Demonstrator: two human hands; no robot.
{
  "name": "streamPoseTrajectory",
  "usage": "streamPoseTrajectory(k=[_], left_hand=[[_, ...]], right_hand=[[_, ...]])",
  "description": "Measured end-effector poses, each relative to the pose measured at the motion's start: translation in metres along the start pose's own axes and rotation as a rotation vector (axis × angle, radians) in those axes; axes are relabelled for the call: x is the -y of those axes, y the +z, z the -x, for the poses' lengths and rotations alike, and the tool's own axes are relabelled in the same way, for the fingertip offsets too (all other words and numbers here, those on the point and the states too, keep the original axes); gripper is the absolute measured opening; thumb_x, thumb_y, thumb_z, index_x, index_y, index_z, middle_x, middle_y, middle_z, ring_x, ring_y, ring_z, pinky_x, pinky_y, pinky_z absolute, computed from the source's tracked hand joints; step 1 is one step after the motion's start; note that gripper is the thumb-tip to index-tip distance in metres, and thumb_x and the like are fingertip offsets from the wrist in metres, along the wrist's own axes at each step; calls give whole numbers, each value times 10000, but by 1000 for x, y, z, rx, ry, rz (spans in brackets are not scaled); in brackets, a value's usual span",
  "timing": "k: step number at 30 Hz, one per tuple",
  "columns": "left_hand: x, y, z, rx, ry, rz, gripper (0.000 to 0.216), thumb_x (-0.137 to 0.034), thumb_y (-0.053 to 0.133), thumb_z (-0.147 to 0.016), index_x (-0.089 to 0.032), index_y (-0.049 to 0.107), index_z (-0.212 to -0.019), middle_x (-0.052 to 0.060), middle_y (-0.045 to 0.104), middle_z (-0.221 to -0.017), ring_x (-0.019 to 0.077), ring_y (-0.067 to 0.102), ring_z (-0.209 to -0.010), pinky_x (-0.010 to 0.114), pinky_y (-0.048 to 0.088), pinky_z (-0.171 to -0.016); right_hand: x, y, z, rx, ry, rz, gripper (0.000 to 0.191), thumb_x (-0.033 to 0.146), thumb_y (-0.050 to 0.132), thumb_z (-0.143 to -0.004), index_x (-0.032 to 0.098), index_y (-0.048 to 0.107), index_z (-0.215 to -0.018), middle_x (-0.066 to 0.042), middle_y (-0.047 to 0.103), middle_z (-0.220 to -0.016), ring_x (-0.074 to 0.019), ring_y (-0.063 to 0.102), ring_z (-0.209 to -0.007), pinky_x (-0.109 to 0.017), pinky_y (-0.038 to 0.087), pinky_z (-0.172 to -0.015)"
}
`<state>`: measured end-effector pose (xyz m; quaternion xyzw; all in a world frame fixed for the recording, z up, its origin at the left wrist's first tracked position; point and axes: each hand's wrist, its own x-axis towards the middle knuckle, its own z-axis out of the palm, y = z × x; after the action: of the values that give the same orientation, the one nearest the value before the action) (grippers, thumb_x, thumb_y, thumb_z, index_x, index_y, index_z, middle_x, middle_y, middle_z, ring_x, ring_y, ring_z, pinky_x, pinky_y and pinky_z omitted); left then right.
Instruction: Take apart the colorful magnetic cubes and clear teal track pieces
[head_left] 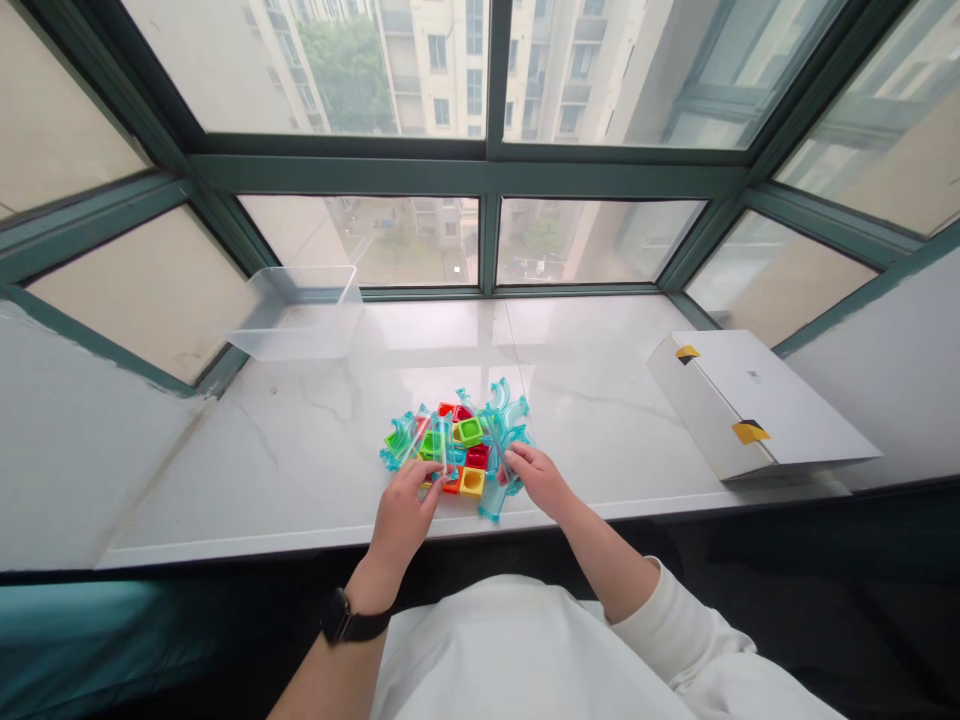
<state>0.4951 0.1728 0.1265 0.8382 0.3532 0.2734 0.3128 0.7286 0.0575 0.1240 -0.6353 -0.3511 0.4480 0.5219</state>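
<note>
A pile of marble-run toy pieces lies on the white sill, with see-through blue track pieces among coloured square blocks. My left hand [403, 508] is at the near left of the pile, thumb and forefinger closed on the lower end of a straight clear blue track piece [444, 440]. At the right side, my right hand [538, 480] pinches a clear blue piece [513, 486], whose shape is partly covered by the fingers. Between the hands sit a yellow block [472, 483], a dark red block [477, 457] and a green block [470, 432]. A curved blue track [500, 394] tops the far right.
A clear plastic bin [300, 335] stands at the back left of the sill [600, 400]. To the right is a white box [780, 400] with yellow-and-black tabs. Green window frames [491, 240] enclose the sill, and its front edge runs just before my body.
</note>
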Motion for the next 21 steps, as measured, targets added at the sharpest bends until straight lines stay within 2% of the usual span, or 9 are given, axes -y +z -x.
streamPoseTrajectory(k=[2, 5, 8, 11, 16, 19, 21], left_hand=[[-1, 5, -3, 28, 18, -9, 213, -384, 559, -1038, -258, 722, -1095, 74, 741, -1114, 246, 717, -1024, 394, 602, -912], [2, 14, -5, 50, 9, -28, 231, -387, 546, -1042, -265, 727, -1115, 73, 736, -1133, 241, 723, -995, 381, 607, -877], [9, 21, -3, 64, -4, -45, 243, -384, 535, -1045, -280, 728, -1150, 69, 725, -1170, 231, 726, -954, 375, 611, -850], [15, 24, 0, 63, 4, -59, 268, -382, 536, -1042, -294, 716, -1219, 74, 717, -1207, 230, 724, -916, 385, 615, -834], [22, 26, 5, 72, 3, -77, 311, -398, 551, -1034, -297, 704, -1285, 84, 705, -1260, 254, 719, -1013, 390, 620, -854], [26, 29, 5, 85, -3, -102, 320, -397, 555, -1030, -290, 705, -1293, 91, 708, -1260, 267, 713, -1052, 401, 616, -865], [28, 31, 4, 90, 1, -112, 314, -393, 558, -1028, -287, 715, -1278, 93, 713, -1249, 274, 706, -1071, 408, 614, -871]], right_hand=[[-13, -21, 12, -36, 40, -73, 412, 629, 592, -925, 229, 582, -827, -20, 715, -824, -181, 684, -697, -271, 527, -561], [-36, -54, 24, -172, 83, -89, 469, 677, 644, -880, 211, 647, -942, -13, 692, -776, -162, 649, -607, -266, 514, -520], [-59, -86, 31, -343, 79, -54, 484, 633, 656, -879, 194, 697, -1079, 2, 667, -710, -157, 611, -577, -279, 507, -535], [-77, -112, 34, -463, 67, -5, 503, 564, 668, -872, 186, 695, -1203, -6, 692, -743, -162, 610, -598, -291, 508, -561], [-87, -134, 21, -584, 78, 48, 663, 483, 633, -864, 199, 563, -1459, -28, 753, -866, -171, 628, -641, -279, 499, -553], [-84, -138, -4, -592, 64, 97, 713, 447, 594, -884, 263, 480, -1563, -12, 755, -916, -159, 626, -641, -275, 507, -573], [-81, -138, -24, -566, 42, 118, 681, 430, 562, -899, 299, 492, -1563, -10, 757, -964, -154, 633, -649, -274, 512, -589]])
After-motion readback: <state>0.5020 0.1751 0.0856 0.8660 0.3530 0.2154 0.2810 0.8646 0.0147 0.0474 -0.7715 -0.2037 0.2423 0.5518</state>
